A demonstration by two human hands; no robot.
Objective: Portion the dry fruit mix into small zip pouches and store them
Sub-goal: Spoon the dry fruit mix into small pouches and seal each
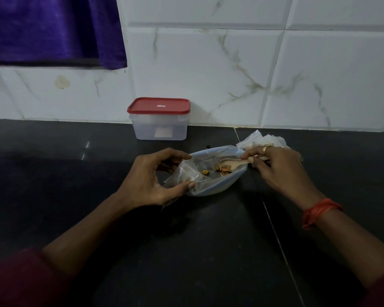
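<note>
The left hand is holding a small clear zip pouch; its thumb and fingers are curling round the pouch and pinching it from both sides. The pouch is sitting at the nine o'clock end of a larger clear bag with a blue edge, which is lying open on the dark tabletop near the middle of the view.

The right hand is coming in from three o'clock, its fingers narrowly pinching the handle of a pale spoon. The spoon's bowl is reaching into the open bag, and a few brown and golden pieces of dry fruit mix are lying at its tip, inside the bag. A ring is showing on one finger, and a red thread band is circling the right wrist.

At about one o'clock from the bag, partly behind the right hand, a small heap of clear pouches is lying on the tabletop. At eleven o'clock from the bag, well apart from it, a translucent box with a red lid is standing closed against the white tiled wall. A purple cloth is hanging at ten o'clock in the view.
</note>
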